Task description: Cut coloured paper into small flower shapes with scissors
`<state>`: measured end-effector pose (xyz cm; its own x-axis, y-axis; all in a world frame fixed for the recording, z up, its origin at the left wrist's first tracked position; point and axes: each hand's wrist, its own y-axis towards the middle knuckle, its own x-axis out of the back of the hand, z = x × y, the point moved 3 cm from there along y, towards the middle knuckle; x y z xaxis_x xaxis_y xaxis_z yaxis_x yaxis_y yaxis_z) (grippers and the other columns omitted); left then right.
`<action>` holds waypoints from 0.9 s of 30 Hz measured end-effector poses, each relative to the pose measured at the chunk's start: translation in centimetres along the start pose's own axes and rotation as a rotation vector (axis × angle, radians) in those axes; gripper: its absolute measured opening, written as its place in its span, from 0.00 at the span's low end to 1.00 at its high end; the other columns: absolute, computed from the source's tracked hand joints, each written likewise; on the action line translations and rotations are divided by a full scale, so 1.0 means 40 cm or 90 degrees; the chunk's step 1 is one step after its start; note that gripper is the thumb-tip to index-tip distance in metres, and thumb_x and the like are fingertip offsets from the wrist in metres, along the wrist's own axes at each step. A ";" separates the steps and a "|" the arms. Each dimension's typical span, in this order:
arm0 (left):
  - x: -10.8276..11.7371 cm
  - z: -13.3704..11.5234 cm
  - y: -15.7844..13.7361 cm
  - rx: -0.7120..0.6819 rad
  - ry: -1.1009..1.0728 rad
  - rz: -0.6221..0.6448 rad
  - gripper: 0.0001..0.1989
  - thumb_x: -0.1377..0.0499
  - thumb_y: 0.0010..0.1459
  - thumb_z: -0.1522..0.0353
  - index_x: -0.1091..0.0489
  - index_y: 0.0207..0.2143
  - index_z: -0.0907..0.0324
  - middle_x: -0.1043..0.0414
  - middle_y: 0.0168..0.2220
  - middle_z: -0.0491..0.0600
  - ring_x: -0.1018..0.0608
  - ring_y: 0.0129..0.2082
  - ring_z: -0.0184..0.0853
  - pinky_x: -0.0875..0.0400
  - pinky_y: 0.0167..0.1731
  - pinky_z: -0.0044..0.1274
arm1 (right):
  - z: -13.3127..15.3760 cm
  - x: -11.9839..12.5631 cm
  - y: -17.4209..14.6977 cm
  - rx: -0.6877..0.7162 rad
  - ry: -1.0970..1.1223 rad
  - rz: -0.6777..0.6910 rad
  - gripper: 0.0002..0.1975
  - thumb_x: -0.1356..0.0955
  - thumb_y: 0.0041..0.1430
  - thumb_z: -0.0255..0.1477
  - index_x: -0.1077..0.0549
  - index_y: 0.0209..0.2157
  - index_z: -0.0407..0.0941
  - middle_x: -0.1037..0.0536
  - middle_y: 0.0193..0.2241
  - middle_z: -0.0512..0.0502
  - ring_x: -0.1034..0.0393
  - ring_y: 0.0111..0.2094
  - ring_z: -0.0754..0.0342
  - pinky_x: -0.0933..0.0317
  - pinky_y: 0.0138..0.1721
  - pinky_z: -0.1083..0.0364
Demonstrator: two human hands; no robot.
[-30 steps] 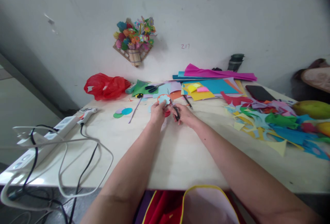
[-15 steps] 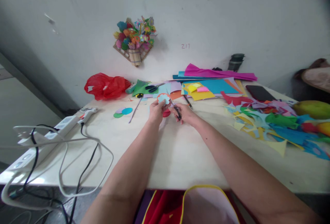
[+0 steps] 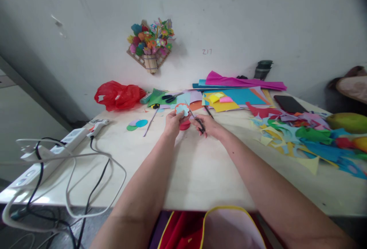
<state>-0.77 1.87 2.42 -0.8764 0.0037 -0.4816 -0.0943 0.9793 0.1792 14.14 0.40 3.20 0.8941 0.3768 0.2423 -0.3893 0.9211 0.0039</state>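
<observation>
My left hand (image 3: 173, 122) pinches a light blue, flower-shaped paper piece (image 3: 181, 109) with orange paper showing around its edge. In my right hand (image 3: 208, 124) is a pair of scissors (image 3: 200, 123), its blades pointing up and left toward the paper's right edge. Whether the blades touch the paper, I cannot tell. Under and between the hands lies a red paper disc (image 3: 185, 126). Left of my left hand, purple, green and blue paper circles (image 3: 141, 123) overlap on the table. A narrow purple paper strip (image 3: 150, 122) lies nearby.
Behind the hands are a second pair of scissors (image 3: 169, 98), a tape measure (image 3: 155, 106) and stacked coloured sheets (image 3: 241, 98). Paper scraps (image 3: 309, 134) and a phone (image 3: 290, 104) occupy the right. A red plastic bag (image 3: 119, 96) and a power strip (image 3: 54, 157) with cables are left.
My right hand has shifted slightly right with the scissors, a little away from the paper flower. My left hand holds the flower in nearly the same place.
</observation>
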 end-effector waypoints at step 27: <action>0.014 -0.027 0.000 0.016 0.047 0.045 0.16 0.28 0.38 0.68 0.26 0.29 0.66 0.23 0.27 0.51 0.18 0.31 0.41 0.22 0.40 0.33 | -0.004 0.026 -0.006 0.009 -0.014 0.061 0.09 0.30 0.57 0.33 0.32 0.31 0.43 0.34 0.16 0.57 0.39 0.12 0.62 0.53 0.07 0.63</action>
<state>-1.77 1.64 3.06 -0.9132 0.0582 -0.4033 -0.0206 0.9819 0.1885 15.20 0.60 3.31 0.8474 0.4608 0.2636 -0.4760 0.8794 -0.0072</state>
